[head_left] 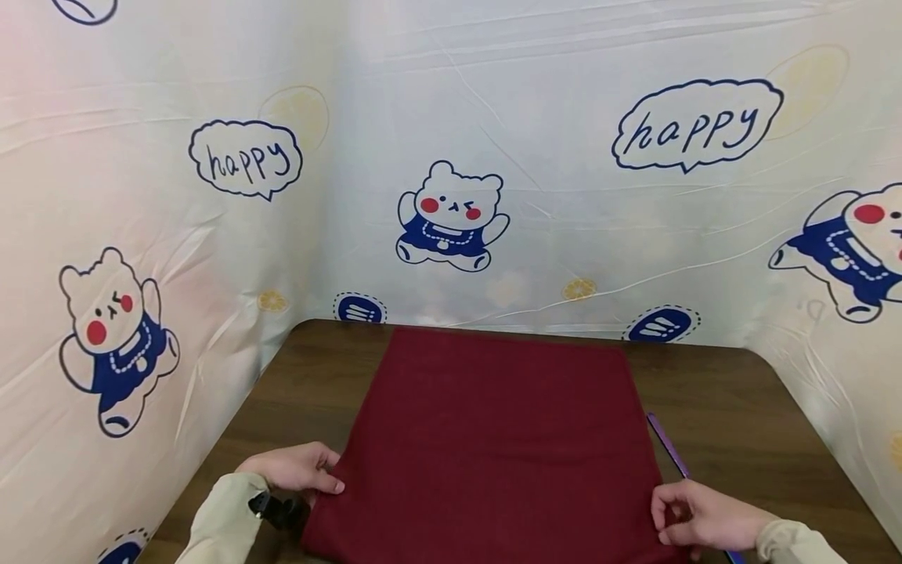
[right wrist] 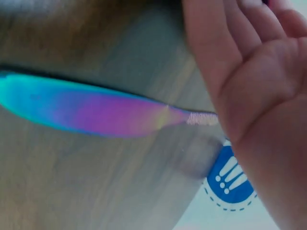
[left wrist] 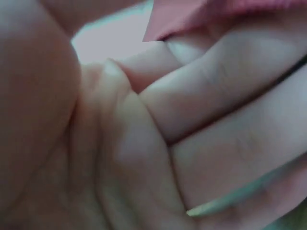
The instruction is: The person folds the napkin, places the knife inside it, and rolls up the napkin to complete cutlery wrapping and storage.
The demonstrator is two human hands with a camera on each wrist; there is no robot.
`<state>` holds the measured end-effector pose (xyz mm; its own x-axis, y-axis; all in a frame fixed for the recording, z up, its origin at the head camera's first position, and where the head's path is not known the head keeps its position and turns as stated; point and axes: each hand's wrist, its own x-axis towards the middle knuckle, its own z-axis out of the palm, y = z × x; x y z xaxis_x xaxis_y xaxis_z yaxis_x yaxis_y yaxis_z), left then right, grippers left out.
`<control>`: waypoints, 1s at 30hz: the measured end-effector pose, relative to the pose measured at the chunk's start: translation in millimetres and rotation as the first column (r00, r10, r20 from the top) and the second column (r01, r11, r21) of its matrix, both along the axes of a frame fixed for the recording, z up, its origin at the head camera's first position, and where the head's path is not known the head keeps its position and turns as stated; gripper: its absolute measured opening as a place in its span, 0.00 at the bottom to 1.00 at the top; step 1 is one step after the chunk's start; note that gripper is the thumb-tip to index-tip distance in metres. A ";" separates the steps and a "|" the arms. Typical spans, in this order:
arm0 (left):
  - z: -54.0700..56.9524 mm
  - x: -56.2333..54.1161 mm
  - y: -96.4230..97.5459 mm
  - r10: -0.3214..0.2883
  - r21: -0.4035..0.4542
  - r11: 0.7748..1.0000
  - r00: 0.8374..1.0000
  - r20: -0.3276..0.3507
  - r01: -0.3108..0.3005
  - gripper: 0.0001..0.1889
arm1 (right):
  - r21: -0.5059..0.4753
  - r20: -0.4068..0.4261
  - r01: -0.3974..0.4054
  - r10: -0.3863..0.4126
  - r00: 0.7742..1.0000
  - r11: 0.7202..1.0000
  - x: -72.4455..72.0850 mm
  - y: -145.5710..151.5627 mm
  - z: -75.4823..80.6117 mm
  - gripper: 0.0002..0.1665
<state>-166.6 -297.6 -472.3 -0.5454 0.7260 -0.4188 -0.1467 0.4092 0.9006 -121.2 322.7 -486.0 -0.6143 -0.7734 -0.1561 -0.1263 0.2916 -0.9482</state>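
Observation:
A dark red cloth [head_left: 493, 446] is spread over the table, with small wrinkles across its middle. My left hand [head_left: 296, 468] holds its left edge near the front, thumb on top and fingers beneath. In the left wrist view, a strip of the cloth [left wrist: 206, 17] shows past the bent fingers. At the opposite edge my right hand [head_left: 708, 515] pinches the cloth between thumb and curled fingers. Beside that hand lies a rainbow-coloured table knife [right wrist: 110, 110], its wide blade shading from blue to purple. The right hand covers part of the knife in the head view.
The brown wooden table [head_left: 303, 392] has rounded far corners. A white curtain [head_left: 550, 211] printed with bears and "happy" bubbles hangs close behind it and along both sides. A black strap device [head_left: 278, 511] sits on the left wrist.

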 end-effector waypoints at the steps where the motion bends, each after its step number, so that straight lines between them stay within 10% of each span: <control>1: 0.1 -0.5 -0.6 -0.008 0.013 1.000 1.000 0.003 0.008 0.16 | -0.017 -0.002 0.000 0.000 1.000 1.000 -0.9 -0.9 0.4 0.03; 6: 2.2 -1.7 -2.4 0.041 -0.020 0.999 0.999 -0.021 -0.042 0.18 | -0.065 -0.235 0.099 -0.111 0.966 0.993 -3.7 -4.8 1.7 0.06; 8: 3.2 -1.4 -2.8 0.101 -0.055 0.993 0.994 -0.049 -0.104 0.21 | -0.038 -0.442 0.244 -0.236 0.866 0.969 -2.6 -5.8 1.5 0.08; 11: 3.5 -1.5 -2.3 0.154 -0.065 0.985 0.987 -0.055 -0.157 0.23 | 0.014 -0.640 0.524 -0.395 0.659 0.852 -0.3 -6.0 0.5 0.10; 13: 2.7 -0.5 -1.1 0.149 -0.038 0.988 0.988 -0.042 -0.150 0.22 | 0.048 -0.658 0.605 -0.430 0.618 0.795 2.2 -4.7 -1.3 0.10; 15: 1.7 2.3 -0.2 0.110 -0.021 0.994 0.993 -0.036 -0.110 0.20 | 0.065 -0.632 0.559 -0.399 0.664 0.826 5.4 -2.2 -4.2 0.10; 19: 0.1 12.4 -0.4 0.009 0.003 1.000 0.999 -0.034 -0.008 0.16 | 0.023 -0.463 0.222 -0.187 0.866 0.975 11.8 6.7 -9.8 0.13; 22: -2.0 18.8 -0.3 -0.047 0.061 0.997 0.999 0.005 0.046 0.16 | -0.042 -0.284 0.013 -0.025 0.958 0.999 13.1 15.8 -11.0 0.15; 25: -5.2 22.2 -0.3 -0.052 0.098 0.994 0.997 -0.051 0.057 0.14 | -0.089 -0.218 -0.076 0.055 0.974 0.993 13.9 21.7 -10.9 0.16; 30: -4.0 20.4 -3.7 0.013 0.094 0.996 0.985 -0.171 0.004 0.11 | -0.097 -0.417 -0.058 0.012 0.909 0.994 16.0 21.8 -6.3 0.18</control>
